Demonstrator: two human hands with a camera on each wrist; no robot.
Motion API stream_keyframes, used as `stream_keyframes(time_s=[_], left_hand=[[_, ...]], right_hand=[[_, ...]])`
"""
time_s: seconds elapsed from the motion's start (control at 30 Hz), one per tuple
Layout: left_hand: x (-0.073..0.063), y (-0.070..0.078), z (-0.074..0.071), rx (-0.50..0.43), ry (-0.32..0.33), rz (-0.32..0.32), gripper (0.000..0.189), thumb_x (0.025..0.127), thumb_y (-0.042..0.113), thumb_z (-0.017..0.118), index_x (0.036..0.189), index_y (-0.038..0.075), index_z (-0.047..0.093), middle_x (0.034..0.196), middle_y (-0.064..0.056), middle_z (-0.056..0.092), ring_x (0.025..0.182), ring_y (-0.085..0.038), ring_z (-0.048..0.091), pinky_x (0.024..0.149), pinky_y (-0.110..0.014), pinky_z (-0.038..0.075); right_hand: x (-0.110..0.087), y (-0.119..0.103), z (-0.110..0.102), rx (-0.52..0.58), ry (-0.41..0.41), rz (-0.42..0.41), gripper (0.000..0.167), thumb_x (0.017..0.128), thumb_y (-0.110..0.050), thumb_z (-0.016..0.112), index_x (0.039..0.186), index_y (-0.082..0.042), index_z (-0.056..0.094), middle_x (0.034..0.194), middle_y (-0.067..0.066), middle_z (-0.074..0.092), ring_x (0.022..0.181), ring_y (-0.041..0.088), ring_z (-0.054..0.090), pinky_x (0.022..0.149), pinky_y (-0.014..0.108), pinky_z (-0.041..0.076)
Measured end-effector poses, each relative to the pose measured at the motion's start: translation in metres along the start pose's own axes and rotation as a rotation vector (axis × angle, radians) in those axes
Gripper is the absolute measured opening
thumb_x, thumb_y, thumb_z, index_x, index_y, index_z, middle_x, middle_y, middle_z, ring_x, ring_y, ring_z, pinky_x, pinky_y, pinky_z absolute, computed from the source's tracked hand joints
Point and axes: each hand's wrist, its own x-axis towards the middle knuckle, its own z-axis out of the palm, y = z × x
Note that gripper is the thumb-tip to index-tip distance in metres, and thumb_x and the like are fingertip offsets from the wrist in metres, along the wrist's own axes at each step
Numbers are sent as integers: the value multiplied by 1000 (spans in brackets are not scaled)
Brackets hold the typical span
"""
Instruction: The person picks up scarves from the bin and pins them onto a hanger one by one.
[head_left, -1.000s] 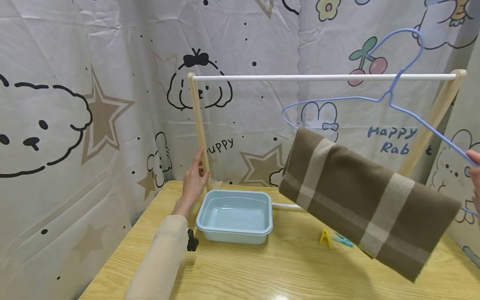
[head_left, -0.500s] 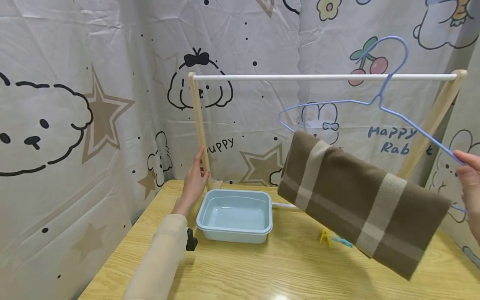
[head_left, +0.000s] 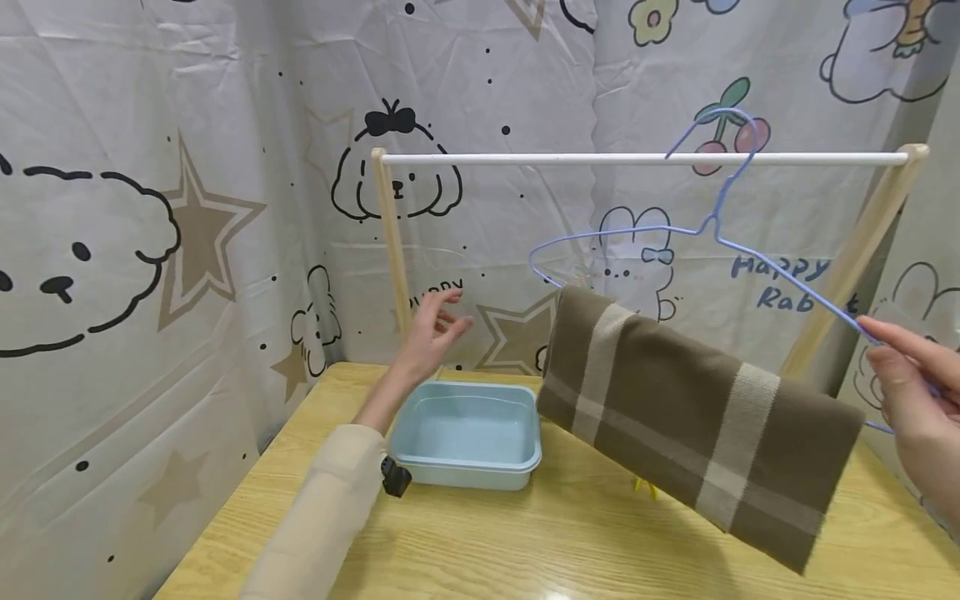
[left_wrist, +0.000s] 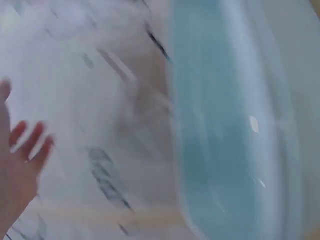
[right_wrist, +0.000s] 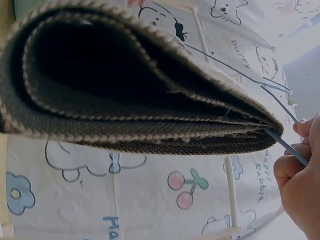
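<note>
In the head view my right hand [head_left: 915,400] pinches the right shoulder of a blue wire hanger [head_left: 787,279]. Over the hanger's lower bar hangs a folded brown plaid scarf [head_left: 667,417], tilted down to the right; its stacked layers [right_wrist: 150,127] show end-on in the right wrist view. The hanger's hook overlaps the white rod of the drying rack [head_left: 525,158]; whether it bears on the rod I cannot tell. My left hand [head_left: 431,337] is in the air above the basin's back left corner, fingers loosely bent, holding nothing. The left wrist view is blurred.
A pale blue plastic basin [head_left: 468,475] stands on the wooden table [head_left: 480,542], left of the scarf. A yellow clothespin [head_left: 647,488] peeks out below the scarf. The rack's wooden posts rise at left and right, before a printed curtain [head_left: 225,83].
The hanger and scarf have moved left and down, bringing the hook to the rod's height. My left hand has let go of the rack's left post and shifted right. The blue clothespin is now hidden.
</note>
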Motion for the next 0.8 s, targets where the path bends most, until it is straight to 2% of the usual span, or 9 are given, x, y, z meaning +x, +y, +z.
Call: stream_keyframes(time_s=[0.1, 0.2, 0.3, 0.4, 0.47, 0.53, 0.6, 0.67, 0.8], left_hand=[[10, 35, 11, -178, -172, 7, 56, 99, 28, 61, 148, 11, 39, 145, -15, 45, 117, -31, 57, 98, -51, 49], [17, 63, 20, -257, -202, 49, 56, 100, 24, 61, 150, 13, 38, 143, -14, 50, 120, -29, 59, 102, -47, 48], [21, 82, 24, -290, -133, 59, 53, 98, 18, 63, 146, 13, 42, 124, -12, 58, 108, -24, 62, 96, -39, 51], [23, 93, 23, -263, 44, 68, 49, 95, 14, 68, 139, 9, 48, 107, -13, 56, 96, -23, 58, 88, -35, 51], [24, 96, 20, -232, 163, 79, 49, 93, 14, 70, 136, 7, 49, 107, -15, 53, 95, -25, 54, 88, -38, 49], [25, 99, 15, -173, 222, 93, 51, 91, 16, 72, 136, 8, 49, 116, -16, 49, 100, -28, 53, 90, -42, 48], [26, 100, 11, -137, 190, 102, 52, 92, 19, 71, 139, 10, 49, 124, -14, 48, 101, -28, 55, 89, -44, 49], [25, 102, 6, -143, 104, 78, 44, 95, 25, 69, 135, 13, 55, 124, -11, 54, 94, -25, 59, 83, -38, 52], [23, 104, 1, -252, 30, 10, 21, 99, 25, 63, 109, 7, 70, 95, -11, 68, 68, -15, 57, 62, -23, 48]], right_hand=[[-1, -3, 9, 109, 5, -11, 27, 95, 12, 52, 118, 12, 66, 55, -19, 41, 41, -3, 23, 34, 20, 10], [-2, -5, 16, 193, 10, -35, 25, 92, 16, 52, 115, 18, 64, 56, -16, 40, 43, -2, 24, 36, 21, 10], [-1, -5, 20, 276, 8, -57, 23, 91, 18, 53, 112, 24, 62, 56, -12, 39, 43, -1, 25, 37, 18, 11], [0, -3, 20, 401, -6, -70, 23, 90, 20, 52, 111, 28, 59, 55, -8, 41, 43, 0, 26, 38, 17, 11], [0, -4, 19, 384, -15, -75, 22, 90, 21, 52, 110, 28, 59, 55, -9, 42, 43, 0, 27, 37, 18, 12], [0, -5, 18, 310, -27, -77, 22, 89, 20, 53, 109, 26, 62, 55, -10, 42, 43, 0, 27, 37, 19, 13], [0, -7, 17, 200, -34, -78, 22, 89, 19, 55, 107, 23, 64, 56, -13, 43, 43, 0, 26, 36, 20, 14], [0, -9, 17, 149, -38, -77, 21, 88, 19, 57, 106, 21, 66, 56, -14, 43, 42, -1, 25, 36, 20, 14], [-1, -8, 16, 82, -37, -87, 21, 86, 16, 62, 105, 16, 69, 57, -17, 42, 41, -3, 23, 36, 17, 15]])
